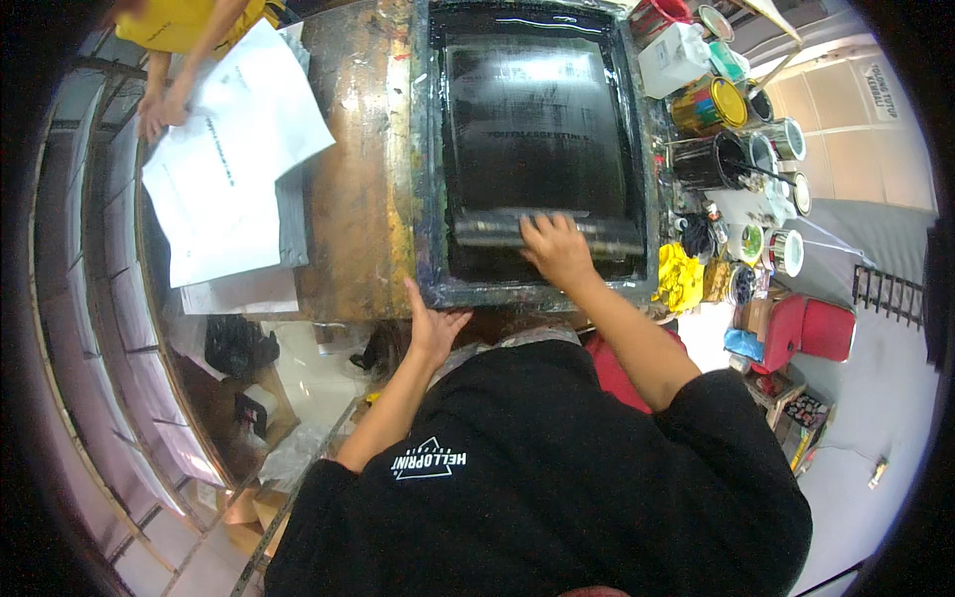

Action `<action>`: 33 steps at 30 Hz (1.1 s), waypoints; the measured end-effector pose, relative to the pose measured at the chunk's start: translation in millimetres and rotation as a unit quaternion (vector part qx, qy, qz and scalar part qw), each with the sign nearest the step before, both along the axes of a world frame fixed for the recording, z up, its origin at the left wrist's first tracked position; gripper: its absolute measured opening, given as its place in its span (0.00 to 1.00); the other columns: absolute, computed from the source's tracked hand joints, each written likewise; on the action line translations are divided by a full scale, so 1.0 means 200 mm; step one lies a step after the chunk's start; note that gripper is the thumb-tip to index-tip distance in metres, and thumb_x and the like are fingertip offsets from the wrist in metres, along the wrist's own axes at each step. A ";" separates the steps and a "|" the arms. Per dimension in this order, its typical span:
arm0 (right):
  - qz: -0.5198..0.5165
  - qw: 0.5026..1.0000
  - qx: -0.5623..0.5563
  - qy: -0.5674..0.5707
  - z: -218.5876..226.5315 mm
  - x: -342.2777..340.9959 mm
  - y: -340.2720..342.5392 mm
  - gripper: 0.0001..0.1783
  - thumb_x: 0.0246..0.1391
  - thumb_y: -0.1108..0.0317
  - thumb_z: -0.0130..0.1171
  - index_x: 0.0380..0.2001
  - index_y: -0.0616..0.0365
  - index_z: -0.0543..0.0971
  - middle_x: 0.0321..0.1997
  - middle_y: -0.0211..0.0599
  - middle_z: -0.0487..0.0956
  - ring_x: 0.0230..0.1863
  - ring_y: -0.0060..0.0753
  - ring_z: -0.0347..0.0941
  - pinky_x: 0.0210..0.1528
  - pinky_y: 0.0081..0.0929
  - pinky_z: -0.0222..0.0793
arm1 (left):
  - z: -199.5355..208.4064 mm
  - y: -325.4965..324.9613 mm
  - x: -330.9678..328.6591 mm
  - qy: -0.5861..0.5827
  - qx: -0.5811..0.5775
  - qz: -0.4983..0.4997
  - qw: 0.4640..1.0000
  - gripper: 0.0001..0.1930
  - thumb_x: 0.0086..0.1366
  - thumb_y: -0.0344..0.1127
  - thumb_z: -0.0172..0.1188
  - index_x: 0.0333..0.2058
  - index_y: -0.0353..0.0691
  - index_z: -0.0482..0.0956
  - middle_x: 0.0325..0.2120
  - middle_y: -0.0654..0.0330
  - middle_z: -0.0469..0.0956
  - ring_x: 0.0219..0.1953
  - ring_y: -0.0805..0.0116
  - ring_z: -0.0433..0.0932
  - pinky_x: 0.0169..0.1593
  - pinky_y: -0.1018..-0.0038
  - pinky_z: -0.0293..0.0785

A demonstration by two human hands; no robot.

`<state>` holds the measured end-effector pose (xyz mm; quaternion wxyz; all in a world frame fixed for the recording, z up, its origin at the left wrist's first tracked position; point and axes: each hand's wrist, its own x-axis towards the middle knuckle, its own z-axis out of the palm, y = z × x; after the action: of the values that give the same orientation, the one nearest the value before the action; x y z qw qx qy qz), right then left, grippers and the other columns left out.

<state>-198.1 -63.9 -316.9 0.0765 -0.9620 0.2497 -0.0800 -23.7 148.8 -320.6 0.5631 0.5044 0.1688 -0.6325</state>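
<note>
A screen-printing frame lies flat on the wooden table, its mesh coated with glossy black ink and faint lettering showing across the middle. Near its front end, my right hand grips a long squeegee that spans most of the mesh; the blade's underside is hidden. My left hand rests against the near left corner of the frame, thumb and fingers apart, holding nothing.
At the left, another person's hands hold a large white printed sheet over a paper stack. Paint cans, a white jug and a yellow cloth crowd the right side. A red chair stands beyond.
</note>
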 end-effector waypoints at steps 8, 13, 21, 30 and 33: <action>-0.022 0.998 -0.048 -0.033 -0.06 0.64 -1.12 0.24 0.51 0.49 0.69 0.47 0.49 0.78 0.41 0.36 0.77 0.45 0.47 0.76 0.41 0.45 0.77 | 0.08 -0.01 -0.01 0.006 0.080 0.027 0.996 0.63 0.60 0.86 0.35 0.75 0.38 0.32 0.73 0.34 0.45 0.74 0.36 0.50 0.71 0.46 0.56; 0.033 0.998 0.027 0.042 0.12 0.93 -1.74 0.29 0.61 0.34 0.53 0.47 0.47 0.81 0.42 0.45 0.84 0.46 0.50 0.82 0.42 0.49 0.78 | 0.19 -0.02 -0.04 -0.020 0.079 0.063 0.995 0.60 0.61 0.86 0.35 0.75 0.40 0.40 0.72 0.41 0.54 0.70 0.37 0.59 0.68 0.41 0.59; 0.012 0.996 -0.089 -0.014 0.02 0.80 -1.53 0.25 0.61 0.38 0.55 0.42 0.48 0.78 0.37 0.41 0.83 0.42 0.47 0.82 0.38 0.47 0.79 | 0.28 0.03 -0.08 -0.110 0.038 0.045 0.992 0.56 0.64 0.82 0.35 0.72 0.35 0.46 0.66 0.44 0.64 0.65 0.45 0.69 0.61 0.48 0.69; -0.024 0.999 0.025 0.040 0.50 0.04 -0.18 0.22 0.55 0.49 0.66 0.40 0.55 0.74 0.36 0.41 0.80 0.38 0.49 0.79 0.33 0.46 0.77 | 0.35 0.09 -0.01 -0.094 -0.126 0.001 0.988 0.62 0.64 0.82 0.34 0.71 0.24 0.32 0.67 0.30 0.52 0.68 0.40 0.63 0.67 0.48 0.66; -0.013 0.999 0.042 0.023 0.85 -0.06 0.04 0.21 0.57 0.50 0.63 0.39 0.57 0.73 0.36 0.43 0.78 0.41 0.51 0.77 0.38 0.46 0.77 | 0.49 0.09 0.05 -0.093 -0.213 0.005 0.973 0.64 0.63 0.82 0.35 0.69 0.21 0.31 0.62 0.27 0.60 0.70 0.38 0.60 0.69 0.47 0.64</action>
<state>-210.7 -55.8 -146.5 0.1104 -0.9560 0.2674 -0.0482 -13.8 166.6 -222.9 0.6739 0.4284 -0.0202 -0.6016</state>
